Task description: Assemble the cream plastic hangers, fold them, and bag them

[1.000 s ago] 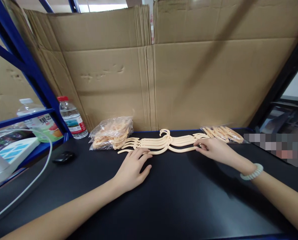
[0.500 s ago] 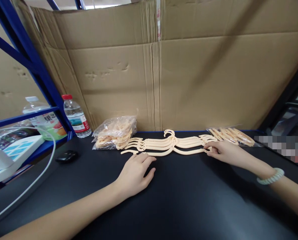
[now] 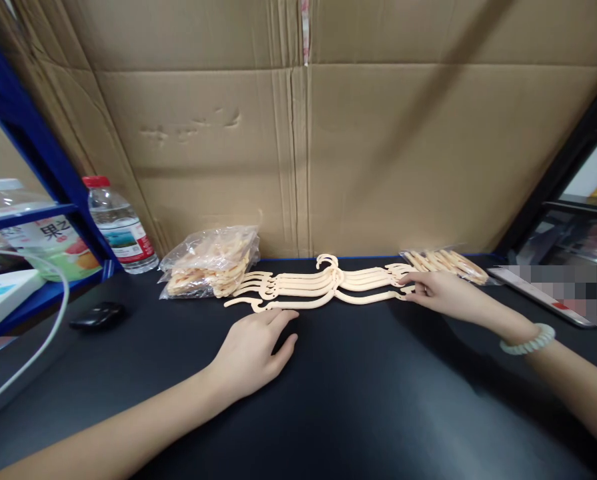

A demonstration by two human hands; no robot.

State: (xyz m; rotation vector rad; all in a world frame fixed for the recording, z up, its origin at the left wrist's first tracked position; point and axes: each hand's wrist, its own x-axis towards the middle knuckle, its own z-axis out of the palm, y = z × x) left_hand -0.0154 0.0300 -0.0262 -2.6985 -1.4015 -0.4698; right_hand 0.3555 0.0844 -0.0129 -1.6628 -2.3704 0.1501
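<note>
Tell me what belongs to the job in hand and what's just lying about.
Belongs: cream hangers; probably the left bag and right bag of similar pieces.
Just lying about, it seems: black mouse, red-capped bottle, white-capped bottle, partly blurred flat object.

Right hand out at the hanger's end, left hand eased back, view dipped.
The right hand (image 3: pixel 448 293) is now farther out along the front hanger (image 3: pixel 368 299), its fingers at the right tip instead of partway along the arm. The left hand (image 3: pixel 253 347) sits a little closer to the wearer, baring the notch near the hanger's left end that it covered a second ago; whether its fingertips still touch the hanger is hard to tell. The camera tips lower, so the top edge of the cardboard (image 3: pixel 203 147) drops out of sight.
</note>
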